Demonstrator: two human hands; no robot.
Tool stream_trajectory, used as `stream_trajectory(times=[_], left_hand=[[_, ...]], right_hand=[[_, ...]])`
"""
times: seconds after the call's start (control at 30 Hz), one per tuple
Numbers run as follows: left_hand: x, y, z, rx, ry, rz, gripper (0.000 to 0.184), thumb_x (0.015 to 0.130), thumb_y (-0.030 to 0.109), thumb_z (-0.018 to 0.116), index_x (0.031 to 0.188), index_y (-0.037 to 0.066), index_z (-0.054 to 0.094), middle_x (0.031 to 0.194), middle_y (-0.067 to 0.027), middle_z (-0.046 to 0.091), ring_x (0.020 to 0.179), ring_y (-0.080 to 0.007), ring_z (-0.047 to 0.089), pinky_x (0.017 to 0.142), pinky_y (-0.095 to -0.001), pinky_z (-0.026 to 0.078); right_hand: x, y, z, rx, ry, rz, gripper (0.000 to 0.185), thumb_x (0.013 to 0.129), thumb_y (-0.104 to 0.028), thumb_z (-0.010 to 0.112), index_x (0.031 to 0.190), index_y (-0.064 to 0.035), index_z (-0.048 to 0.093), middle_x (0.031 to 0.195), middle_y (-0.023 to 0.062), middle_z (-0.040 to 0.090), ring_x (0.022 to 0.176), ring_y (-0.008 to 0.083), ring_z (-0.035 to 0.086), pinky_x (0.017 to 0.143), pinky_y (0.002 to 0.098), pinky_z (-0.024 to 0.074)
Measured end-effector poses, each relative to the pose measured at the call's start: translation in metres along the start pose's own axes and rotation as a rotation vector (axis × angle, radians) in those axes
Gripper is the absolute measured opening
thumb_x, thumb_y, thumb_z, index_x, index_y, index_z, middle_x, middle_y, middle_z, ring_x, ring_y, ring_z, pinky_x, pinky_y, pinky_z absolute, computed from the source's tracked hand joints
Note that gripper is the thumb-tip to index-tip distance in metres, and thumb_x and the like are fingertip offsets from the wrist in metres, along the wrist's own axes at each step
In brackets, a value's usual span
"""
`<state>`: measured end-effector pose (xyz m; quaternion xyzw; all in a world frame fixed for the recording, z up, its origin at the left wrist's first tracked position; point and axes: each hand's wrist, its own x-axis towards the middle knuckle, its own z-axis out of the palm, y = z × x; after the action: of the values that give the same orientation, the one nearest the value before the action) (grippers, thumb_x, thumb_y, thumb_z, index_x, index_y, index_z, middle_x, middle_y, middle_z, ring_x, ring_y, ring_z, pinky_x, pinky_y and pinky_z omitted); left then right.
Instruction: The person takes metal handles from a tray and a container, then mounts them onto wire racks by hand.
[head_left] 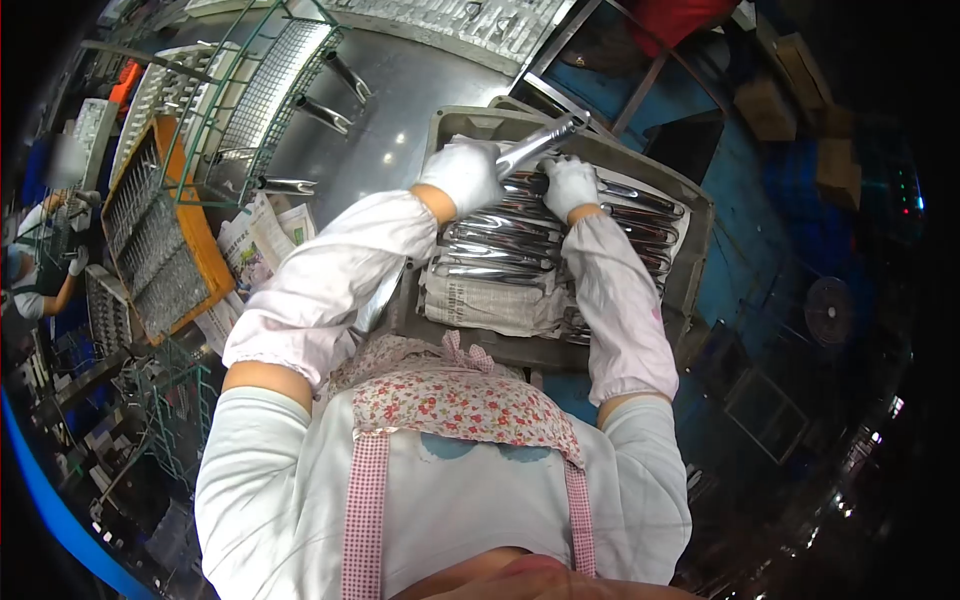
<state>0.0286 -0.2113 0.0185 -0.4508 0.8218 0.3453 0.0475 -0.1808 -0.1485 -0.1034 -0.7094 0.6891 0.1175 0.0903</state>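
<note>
My left hand, in a white glove, is closed around a long chrome metal piece with a forked, wrench-like end. The piece slants up to the right above a grey plastic crate. My right hand, also gloved, is inside the crate with its fingers curled down among the chrome pieces; what they grip is hidden. Similar shiny chrome pieces lie side by side in rows in the crate, over folded newspaper.
A metal worktable adjoins the crate at the left. On it stands a green wire rack, with loose chrome pieces beside it. An orange-edged tray and newspapers are further left. Another person's gloved hand shows at far left.
</note>
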Motion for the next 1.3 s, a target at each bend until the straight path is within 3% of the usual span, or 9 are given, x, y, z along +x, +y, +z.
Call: stream_trajectory(times=[0.1, 0.3, 0.5, 0.6, 0.7, 0.8, 0.87, 1.1, 1.3], left_hand=[[-0.013, -0.007, 0.03, 0.048, -0.139, 0.017, 0.023, 0.073, 0.017, 0.06, 0.092, 0.006, 0.068, 0.086, -0.0194, 0.066, 0.081, -0.0341, 0.066, 0.074, -0.0418, 0.053], [-0.056, 0.003, 0.035, -0.22, -0.088, 0.139, 0.022, 0.075, 0.008, 0.056, 0.095, 0.008, 0.064, 0.086, -0.0179, 0.066, 0.084, -0.0346, 0.064, 0.074, -0.0423, 0.051], [-0.143, -0.105, 0.038, -0.773, 0.581, -0.018, 0.032, 0.079, 0.006, 0.065, 0.11, 0.003, 0.058, 0.1, -0.0141, 0.062, 0.085, -0.0214, 0.06, 0.072, -0.0326, 0.05], [-0.188, -0.211, 0.071, -0.881, 1.221, -0.347, 0.024, 0.084, 0.005, 0.058, 0.108, 0.001, 0.059, 0.099, -0.0091, 0.061, 0.086, -0.0139, 0.056, 0.08, -0.0276, 0.045], [-0.199, -0.294, 0.03, -0.638, 1.547, -0.448, 0.029, 0.083, 0.008, 0.054, 0.111, 0.0, 0.057, 0.104, -0.0111, 0.064, 0.087, -0.0243, 0.062, 0.076, -0.0342, 0.048], [-0.174, -0.432, 0.002, -0.486, 1.48, -0.649, 0.034, 0.08, 0.014, 0.056, 0.11, -0.001, 0.058, 0.101, -0.0213, 0.064, 0.09, -0.0361, 0.062, 0.081, -0.0408, 0.047], [-0.138, -0.417, -0.065, -0.186, 1.348, -0.753, 0.036, 0.076, 0.014, 0.056, 0.109, 0.003, 0.061, 0.1, -0.024, 0.063, 0.093, -0.0394, 0.06, 0.08, -0.0427, 0.047], [-0.045, -0.459, -0.157, 0.14, 0.875, -0.329, 0.034, 0.081, 0.012, 0.048, 0.107, 0.022, 0.068, 0.104, -0.0153, 0.065, 0.1, -0.0333, 0.06, 0.087, -0.0395, 0.047], [0.001, -0.49, -0.119, 0.081, 0.591, -0.343, 0.034, 0.08, 0.011, 0.053, 0.108, 0.022, 0.068, 0.103, -0.012, 0.067, 0.097, -0.0296, 0.063, 0.083, -0.0372, 0.049]], right_hand=[[0.024, 0.007, 0.0, 0.143, -0.096, -0.031, 0.018, 0.069, -0.019, 0.063, 0.082, -0.0093, 0.071, 0.09, 0.0165, 0.068, 0.089, 0.0318, 0.066, 0.075, 0.0418, 0.0534], [-0.007, 0.031, -0.029, 0.247, 0.02, 0.049, 0.032, 0.071, -0.016, 0.061, 0.102, -0.01, 0.065, 0.099, 0.0153, 0.064, 0.098, 0.0343, 0.06, 0.082, 0.0425, 0.0492], [-0.07, 0.045, -0.044, 0.478, 0.184, 0.474, 0.044, 0.07, -0.034, 0.07, 0.1, -0.0023, 0.061, 0.083, 0.0242, 0.064, 0.083, 0.0401, 0.062, 0.071, 0.0442, 0.0475], [-0.082, 0.027, -0.046, 0.6, 0.158, 0.416, 0.037, 0.072, -0.022, 0.071, 0.101, -0.0014, 0.061, 0.076, 0.0216, 0.063, 0.074, 0.0375, 0.063, 0.066, 0.0412, 0.0483], [-0.074, -0.03, -0.073, 0.702, 0.205, 0.257, 0.029, 0.074, -0.013, 0.068, 0.099, -0.0013, 0.058, 0.071, 0.0157, 0.061, 0.064, 0.0286, 0.061, 0.061, 0.0379, 0.0467], [-0.055, -0.077, -0.07, 0.729, 0.098, 0.189, 0.031, 0.071, -0.013, 0.07, 0.098, -0.0014, 0.06, 0.071, 0.0156, 0.063, 0.062, 0.0284, 0.063, 0.058, 0.0376, 0.0484], [-0.052, -0.119, -0.09, 0.774, 0.06, 0.114, 0.027, 0.07, -0.011, 0.07, 0.092, -0.0018, 0.059, 0.069, 0.0152, 0.062, 0.061, 0.0291, 0.062, 0.056, 0.0379, 0.0478], [-0.085, -0.166, -0.105, 0.815, -0.076, -0.051, 0.023, 0.067, -0.007, 0.068, 0.086, -0.0032, 0.056, 0.065, 0.0157, 0.056, 0.06, 0.0338, 0.057, 0.056, 0.0391, 0.0448], [-0.088, -0.188, -0.103, 0.754, -0.165, -0.044, 0.025, 0.066, -0.011, 0.071, 0.085, -0.0026, 0.057, 0.068, 0.0173, 0.058, 0.065, 0.036, 0.06, 0.059, 0.0414, 0.0464]])
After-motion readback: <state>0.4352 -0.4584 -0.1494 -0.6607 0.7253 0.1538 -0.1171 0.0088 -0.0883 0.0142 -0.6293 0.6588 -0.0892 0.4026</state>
